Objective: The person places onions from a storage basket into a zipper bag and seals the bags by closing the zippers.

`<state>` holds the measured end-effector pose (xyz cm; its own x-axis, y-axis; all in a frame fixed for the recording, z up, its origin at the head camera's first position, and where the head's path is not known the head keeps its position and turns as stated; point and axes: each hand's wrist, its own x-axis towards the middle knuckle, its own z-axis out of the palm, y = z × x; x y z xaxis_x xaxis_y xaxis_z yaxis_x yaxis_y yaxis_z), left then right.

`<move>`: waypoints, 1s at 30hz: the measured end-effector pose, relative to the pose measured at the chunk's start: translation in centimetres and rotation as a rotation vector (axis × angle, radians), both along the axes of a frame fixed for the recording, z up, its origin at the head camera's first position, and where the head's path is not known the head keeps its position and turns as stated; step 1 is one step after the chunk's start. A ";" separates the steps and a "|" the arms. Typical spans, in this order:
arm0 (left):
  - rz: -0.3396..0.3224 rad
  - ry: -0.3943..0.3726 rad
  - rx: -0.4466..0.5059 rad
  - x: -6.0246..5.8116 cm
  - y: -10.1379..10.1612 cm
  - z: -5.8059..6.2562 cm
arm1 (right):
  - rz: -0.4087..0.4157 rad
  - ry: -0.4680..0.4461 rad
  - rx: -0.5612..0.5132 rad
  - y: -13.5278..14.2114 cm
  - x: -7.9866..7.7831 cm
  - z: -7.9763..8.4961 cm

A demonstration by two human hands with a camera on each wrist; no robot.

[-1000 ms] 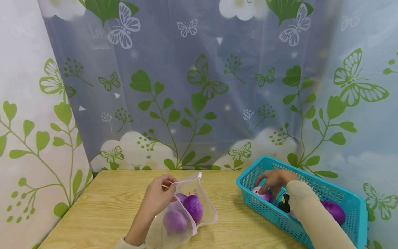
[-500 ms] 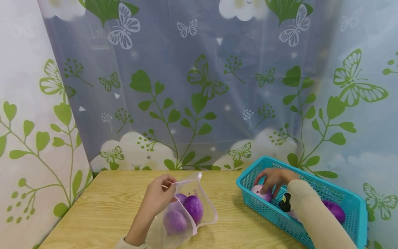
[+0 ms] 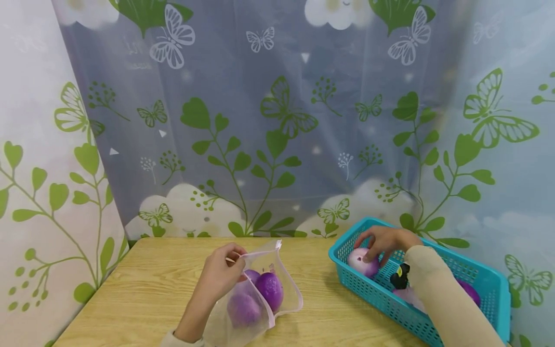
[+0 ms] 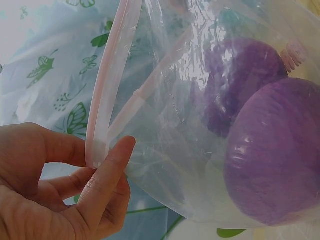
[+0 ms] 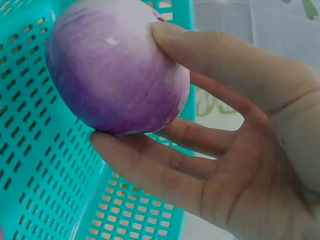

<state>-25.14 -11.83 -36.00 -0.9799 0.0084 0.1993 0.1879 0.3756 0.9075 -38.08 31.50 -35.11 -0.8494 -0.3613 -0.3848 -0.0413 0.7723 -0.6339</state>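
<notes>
My left hand (image 3: 221,274) pinches the pink zip edge of a clear zip bag (image 4: 165,165) between thumb and fingers, its mouth spread apart. Inside the bag lie several smooth purple fruit-like rounds (image 4: 275,155), seen partly through the plastic. Over at the basket, my right hand (image 3: 383,241) holds a round purple-and-white fruit-like piece (image 5: 117,70). The thumb is near its top and the fingers lie beneath it in the right wrist view. This piece is within the left end of the turquoise basket (image 3: 364,288), raised to about the rim in the head view.
Also in the basket are a black piece with a yellow mark (image 3: 400,276), a pale purple one (image 3: 408,298) and a dark purple one (image 3: 470,293), partly behind the right sleeve. The wooden table (image 3: 169,279) ends at a patterned curtain (image 3: 260,168).
My right hand has risen slightly with the purple-and-white piece, which now shows more of its pale side. The left hand and the bag have stayed in place.
</notes>
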 end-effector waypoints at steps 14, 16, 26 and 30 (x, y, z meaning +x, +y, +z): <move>-0.005 0.001 -0.001 0.0 0.1 0.0 | 0.057 0.056 -0.031 -0.5 0.0 2.2; -0.006 0.001 -0.002 0.0 0.1 0.0 | 0.067 0.061 -0.034 -0.6 0.1 2.5; -0.009 0.007 0.000 0.0 0.1 0.0 | 0.078 0.058 -0.036 -1.8 0.6 3.5; -0.009 0.008 0.001 0.0 0.1 -0.1 | 0.100 0.076 -0.039 -2.1 0.8 3.8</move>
